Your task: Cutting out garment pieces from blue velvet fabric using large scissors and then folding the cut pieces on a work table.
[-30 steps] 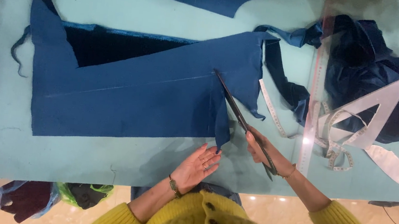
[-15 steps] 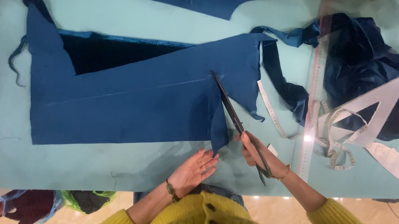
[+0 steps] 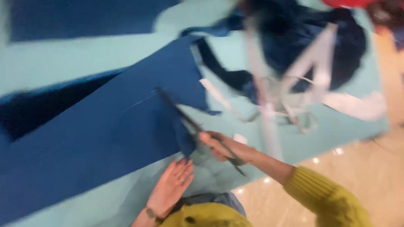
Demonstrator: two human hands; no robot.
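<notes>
A large sheet of dark blue woven cloth (image 3: 96, 138) is lying flat on the pale turquoise tabletop (image 3: 68, 66), spreading from the middle of the view out toward eight o'clock, and the whole picture is smeared by camera motion, so fine detail is hard to read. The cloth looks thin, light and limp, likely to slide and pucker on the smooth top, so it is best pinned with a flat palm just beside the cut line rather than pinched at a loose corner. The right hand (image 3: 221, 146) is reaching in from four o'clock, its yellow knitted sleeve (image 3: 331, 210) angling across the table edge, fingers closed through the handles of long dark scissors (image 3: 186, 119) whose blades are pointing toward eleven o'clock into the cloth's near edge; whether the blades are parted I cannot tell. The left hand (image 3: 171, 184) is lying at six o'clock, palm down, fingers loosely spread and gripping nothing, fingertips touching the cloth's lower corner. At one o'clock a heap of darker blue fabric scraps (image 3: 292, 43) is sitting under clear plastic drafting rulers (image 3: 310, 69).
</notes>
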